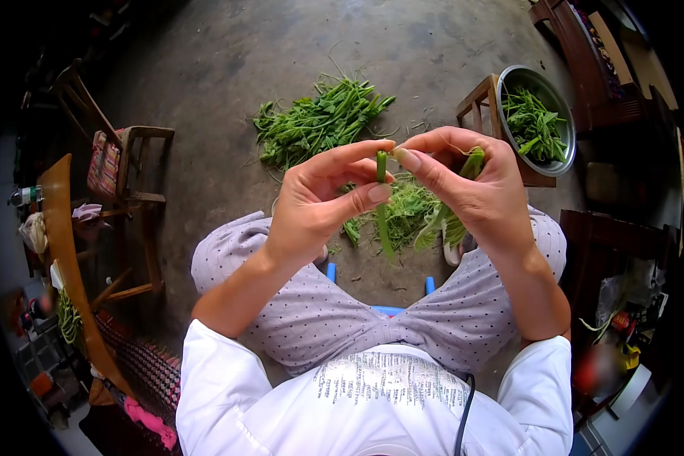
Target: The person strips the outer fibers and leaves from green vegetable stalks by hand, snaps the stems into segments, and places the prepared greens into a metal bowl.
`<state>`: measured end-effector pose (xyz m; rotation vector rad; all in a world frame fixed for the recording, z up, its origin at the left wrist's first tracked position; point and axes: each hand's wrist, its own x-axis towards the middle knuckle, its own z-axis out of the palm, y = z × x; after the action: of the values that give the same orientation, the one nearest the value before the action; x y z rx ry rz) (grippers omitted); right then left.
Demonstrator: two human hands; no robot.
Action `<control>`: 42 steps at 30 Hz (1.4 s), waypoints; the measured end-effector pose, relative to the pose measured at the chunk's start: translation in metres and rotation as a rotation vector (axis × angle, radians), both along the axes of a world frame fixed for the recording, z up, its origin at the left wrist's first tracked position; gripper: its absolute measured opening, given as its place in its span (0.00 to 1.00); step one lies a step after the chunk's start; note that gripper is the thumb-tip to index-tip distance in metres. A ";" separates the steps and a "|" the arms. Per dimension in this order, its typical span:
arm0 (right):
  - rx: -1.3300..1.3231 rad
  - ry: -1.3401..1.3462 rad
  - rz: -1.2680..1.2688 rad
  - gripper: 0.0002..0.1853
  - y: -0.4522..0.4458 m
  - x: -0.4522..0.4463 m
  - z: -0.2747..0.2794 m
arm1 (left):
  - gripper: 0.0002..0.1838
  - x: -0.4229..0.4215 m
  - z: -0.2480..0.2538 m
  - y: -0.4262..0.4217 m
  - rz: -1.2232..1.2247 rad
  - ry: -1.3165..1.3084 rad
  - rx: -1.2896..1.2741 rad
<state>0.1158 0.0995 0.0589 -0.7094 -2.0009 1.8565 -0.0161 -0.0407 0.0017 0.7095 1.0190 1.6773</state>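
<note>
Between the thumb and fingers of my left hand (319,194) is a green stem (382,169), upright, its cut end at the top. Close beside it, my right hand (475,178) pinches at the stem's top with thumb and forefinger, while a leafy green piece (471,163) is held in its curled fingers. Leaves hang below that hand. Past my hands, a pile of leafy stems (319,118) lies on the floor. A heap of thin green trimmings (409,209) lies on the floor beneath my hands, partly hidden by them.
At the right, a metal basin (566,156) holding green stems rests by a wooden stool (475,102). A wooden chair (121,152) with a patterned cushion stands at the left, near a wooden table edge (72,281). Blue stool parts (387,310) show between my legs.
</note>
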 end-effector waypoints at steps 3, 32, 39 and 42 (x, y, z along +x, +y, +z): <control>0.002 0.042 -0.002 0.08 -0.002 0.000 -0.002 | 0.24 0.002 0.003 0.001 0.058 0.168 0.032; -0.024 0.024 0.007 0.08 -0.008 -0.003 0.002 | 0.21 0.003 0.014 0.005 0.467 0.938 0.071; -0.006 -0.015 -0.019 0.07 -0.013 -0.005 0.007 | 0.21 0.004 0.013 0.006 0.484 0.918 0.082; -0.025 0.010 -0.030 0.07 -0.012 -0.005 0.005 | 0.21 0.004 0.013 0.005 0.401 0.622 0.048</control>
<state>0.1105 0.0870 0.0638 -0.7314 -1.9538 1.8674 -0.0120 -0.0356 0.0147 1.1585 1.6444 1.8658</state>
